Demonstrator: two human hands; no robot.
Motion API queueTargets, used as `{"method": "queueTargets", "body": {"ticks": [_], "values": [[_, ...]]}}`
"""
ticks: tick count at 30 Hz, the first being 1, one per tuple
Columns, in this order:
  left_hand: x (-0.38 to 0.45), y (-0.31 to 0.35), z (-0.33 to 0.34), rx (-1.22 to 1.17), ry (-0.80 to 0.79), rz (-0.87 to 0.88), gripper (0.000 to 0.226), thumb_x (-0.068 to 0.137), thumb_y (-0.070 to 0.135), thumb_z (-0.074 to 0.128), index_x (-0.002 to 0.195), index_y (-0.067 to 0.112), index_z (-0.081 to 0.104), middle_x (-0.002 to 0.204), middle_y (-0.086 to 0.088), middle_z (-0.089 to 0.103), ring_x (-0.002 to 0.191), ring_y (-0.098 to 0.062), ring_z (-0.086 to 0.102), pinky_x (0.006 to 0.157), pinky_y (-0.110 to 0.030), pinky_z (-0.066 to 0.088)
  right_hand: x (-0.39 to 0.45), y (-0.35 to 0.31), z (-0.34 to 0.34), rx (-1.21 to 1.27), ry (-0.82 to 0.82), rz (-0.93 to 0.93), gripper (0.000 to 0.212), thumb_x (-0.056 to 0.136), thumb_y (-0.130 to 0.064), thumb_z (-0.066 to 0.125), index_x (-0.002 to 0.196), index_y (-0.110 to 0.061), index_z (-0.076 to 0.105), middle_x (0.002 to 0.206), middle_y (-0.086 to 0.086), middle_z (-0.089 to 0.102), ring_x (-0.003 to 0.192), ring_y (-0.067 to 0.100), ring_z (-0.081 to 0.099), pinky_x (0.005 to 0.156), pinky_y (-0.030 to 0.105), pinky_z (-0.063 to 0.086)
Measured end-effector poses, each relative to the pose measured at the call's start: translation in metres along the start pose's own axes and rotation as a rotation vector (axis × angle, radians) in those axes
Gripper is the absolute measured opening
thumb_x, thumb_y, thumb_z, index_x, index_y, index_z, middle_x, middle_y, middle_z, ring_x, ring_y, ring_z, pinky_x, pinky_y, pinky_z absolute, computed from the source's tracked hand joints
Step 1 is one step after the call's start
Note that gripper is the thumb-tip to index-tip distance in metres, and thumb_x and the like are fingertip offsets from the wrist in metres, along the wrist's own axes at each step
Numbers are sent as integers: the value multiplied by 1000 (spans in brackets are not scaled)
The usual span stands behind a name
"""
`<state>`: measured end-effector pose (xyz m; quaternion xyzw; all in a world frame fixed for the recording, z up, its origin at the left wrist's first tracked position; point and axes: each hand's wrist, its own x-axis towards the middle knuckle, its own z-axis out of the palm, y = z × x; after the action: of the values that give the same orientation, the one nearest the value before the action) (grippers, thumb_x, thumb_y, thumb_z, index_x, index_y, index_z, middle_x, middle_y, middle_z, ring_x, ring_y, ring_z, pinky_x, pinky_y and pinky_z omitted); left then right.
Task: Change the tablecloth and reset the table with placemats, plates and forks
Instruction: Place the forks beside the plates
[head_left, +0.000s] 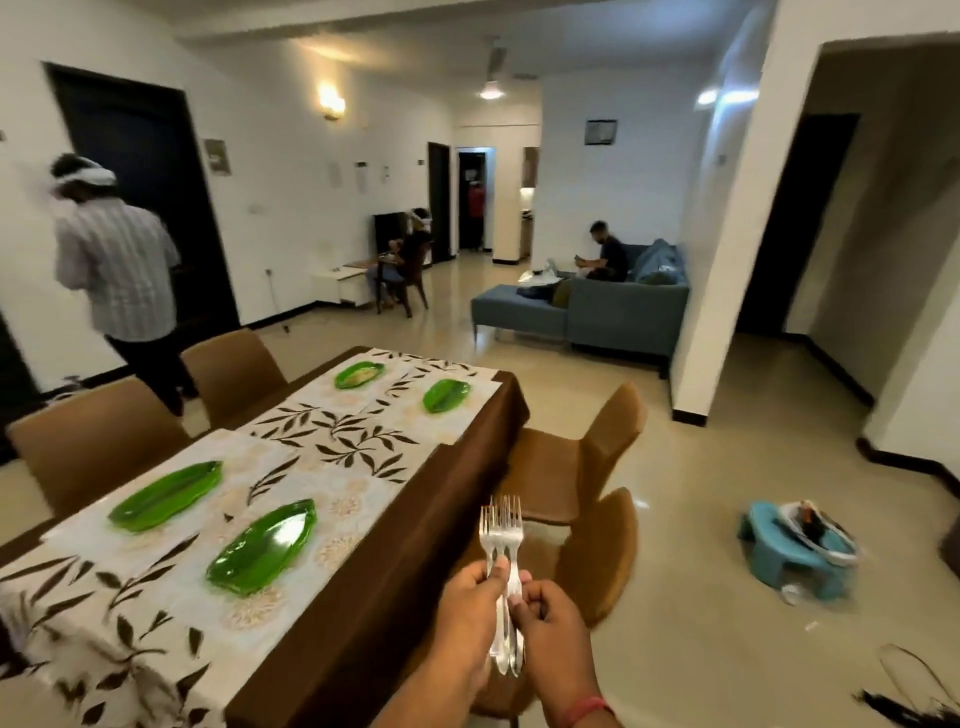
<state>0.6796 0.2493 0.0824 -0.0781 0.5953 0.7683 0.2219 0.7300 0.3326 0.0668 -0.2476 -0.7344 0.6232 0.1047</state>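
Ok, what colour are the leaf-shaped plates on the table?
Glossy green, all four leaf-shaped plates, lying on pale floral placemats; the head view shows it.

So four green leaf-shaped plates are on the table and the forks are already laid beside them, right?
Not quite. The head view shows four green plates on the table, but the forks are not laid yet: the left hand and right hand hold them as a bundle.

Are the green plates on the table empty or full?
Empty. All four green plates show bare glossy surfaces; the forks are in the hands.
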Motion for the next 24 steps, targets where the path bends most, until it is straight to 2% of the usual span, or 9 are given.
{"method": "queueTargets", "body": {"ticks": [5,7,9,11,14,17,20,22,24], "values": [[68,34,-45,47,300,52,25,100,22,57,92,6,75,78,-10,77,68,-20,74,54,-26,54,87,-7,74,18,-241,-16,10,95,-12,61,88,-11,68,75,1,73,70,12,70,57,22,52],[94,42,-65,23,468,61,23,99,26,60,87,14,76,76,-3,77,69,-16,73,58,-26,53,119,-4,107,-30,-359,4,14,96,-16,62,84,-18,69,76,0,73,73,13,70,65,31,56],[106,47,-83,0,561,29,23,98,26,62,84,16,77,75,-2,77,73,-18,74,67,-31,55,136,-1,133,-82,-487,18,15,94,-20,63,81,-23,69,77,-2,73,77,15,70,79,42,57],[118,52,-101,-93,653,25,20,98,22,62,88,12,76,77,-7,77,75,-24,74,70,-34,57,155,-1,162,-138,-613,-5,13,93,-21,64,80,-24,68,77,-3,72,75,12,69,79,38,56],[131,58,-139,-214,780,46,19,98,15,60,94,2,73,81,-13,76,77,-28,72,68,-34,55,168,-5,203,-155,-735,-20,15,94,-23,63,80,-22,66,72,-3,69,67,7,64,67,26,52],[145,58,-183,-329,848,51,21,100,14,58,101,-4,68,87,-17,75,78,-33,71,69,-41,57,179,3,248,-160,-850,42,15,94,-19,61,79,-17,65,75,3,70,71,16,69,72,40,60],[165,63,-229,-437,882,52,22,102,13,55,106,-7,63,93,-24,73,81,-33,71,70,-42,59,194,11,299,-104,-916,110,14,96,-10,56,83,-5,61,76,18,68,67,27,71,64,41,62],[179,71,-261,-464,865,60,19,102,11,54,105,-6,62,91,-23,72,83,-32,73,78,-45,60,207,15,334,-105,-898,135,13,98,-10,55,89,-2,59,76,20,67,70,31,72,65,41,62],[194,81,-292,-481,826,55,17,102,12,54,104,-3,62,83,-18,70,74,-29,71,79,-44,58,222,17,366,-103,-883,146,12,99,-12,54,93,-2,58,76,19,67,71,32,72,65,40,62]]}}
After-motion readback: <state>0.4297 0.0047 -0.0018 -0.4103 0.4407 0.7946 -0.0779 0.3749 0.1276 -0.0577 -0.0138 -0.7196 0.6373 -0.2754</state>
